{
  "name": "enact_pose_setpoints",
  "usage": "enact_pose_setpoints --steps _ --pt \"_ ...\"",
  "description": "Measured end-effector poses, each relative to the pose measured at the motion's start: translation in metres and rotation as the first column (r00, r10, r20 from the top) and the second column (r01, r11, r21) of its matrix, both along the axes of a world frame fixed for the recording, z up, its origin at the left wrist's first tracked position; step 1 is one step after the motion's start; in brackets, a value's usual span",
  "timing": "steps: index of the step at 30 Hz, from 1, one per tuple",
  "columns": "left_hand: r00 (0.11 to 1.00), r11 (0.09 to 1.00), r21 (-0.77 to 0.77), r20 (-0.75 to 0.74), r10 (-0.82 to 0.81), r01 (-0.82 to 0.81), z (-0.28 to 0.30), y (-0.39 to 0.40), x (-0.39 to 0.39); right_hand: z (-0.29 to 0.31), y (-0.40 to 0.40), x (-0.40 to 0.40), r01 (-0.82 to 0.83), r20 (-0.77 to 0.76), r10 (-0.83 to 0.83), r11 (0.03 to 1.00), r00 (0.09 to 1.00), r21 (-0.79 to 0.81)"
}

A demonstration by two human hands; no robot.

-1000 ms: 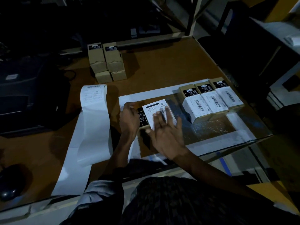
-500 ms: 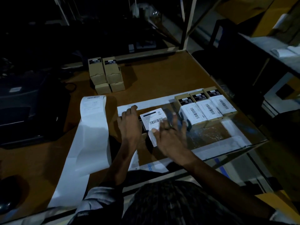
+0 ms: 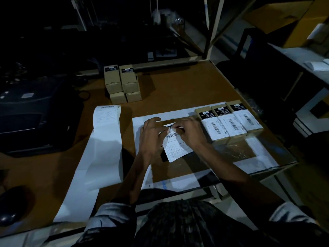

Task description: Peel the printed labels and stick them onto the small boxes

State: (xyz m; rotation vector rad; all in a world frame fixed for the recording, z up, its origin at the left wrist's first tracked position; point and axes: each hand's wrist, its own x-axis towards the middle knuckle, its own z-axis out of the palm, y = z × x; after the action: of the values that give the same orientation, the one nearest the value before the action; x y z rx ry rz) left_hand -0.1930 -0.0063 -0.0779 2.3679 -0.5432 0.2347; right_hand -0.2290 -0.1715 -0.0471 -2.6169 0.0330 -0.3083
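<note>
Dim, underexposed head view with wide-angle bending at the edges.
White labels (image 3: 223,127) and paper strip (image 3: 105,139) read brightest; the far background falls to black; glare, perhaps overhead, streaks the table (image 3: 178,90).

Dim room; brown worktable (image 3: 178,90), metal rack posts (image 3: 214,27) behind.

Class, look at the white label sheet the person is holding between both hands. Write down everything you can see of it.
The label sheet is a white paper rectangle, printed in black: a barcode near its upper end, ruled boxes of small text below, too small to read. It is tilted, its lower end towards the person, over the clear sheet on the table. The left hand and right hand pinch its upper end, which they partly hide. The box beneath is mostly hidden; whether the sheet is stuck down cannot be told.
</note>
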Motion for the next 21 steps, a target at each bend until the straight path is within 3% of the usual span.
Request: enact_pose_setpoints --steps 7,11,15,21 --pt "0.999 0.998 0.048 -0.008 0.034 -0.034 -0.003 -0.002 0.004 -0.003 -0.004 0.016 -0.066 -0.040 0.063 0.993 0.997 -0.093" --pt "0.998 0.993 0.095 -0.011 0.068 -0.066 -0.005 -0.001 0.008 -0.012 -0.005 0.022 -0.008 -0.170 -0.033 0.971 0.985 -0.237" --pt "0.995 0.991 0.107 -0.040 0.088 -0.083 -0.003 -0.002 0.009 -0.008 -0.008 0.017 -0.023 -0.142 -0.020 0.955 0.990 -0.294" --pt "0.983 0.993 -0.020 -0.144 0.114 -0.118 -0.006 0.005 0.012 -0.007 -0.015 0.019 -0.012 -0.172 -0.032 0.968 0.985 -0.252"
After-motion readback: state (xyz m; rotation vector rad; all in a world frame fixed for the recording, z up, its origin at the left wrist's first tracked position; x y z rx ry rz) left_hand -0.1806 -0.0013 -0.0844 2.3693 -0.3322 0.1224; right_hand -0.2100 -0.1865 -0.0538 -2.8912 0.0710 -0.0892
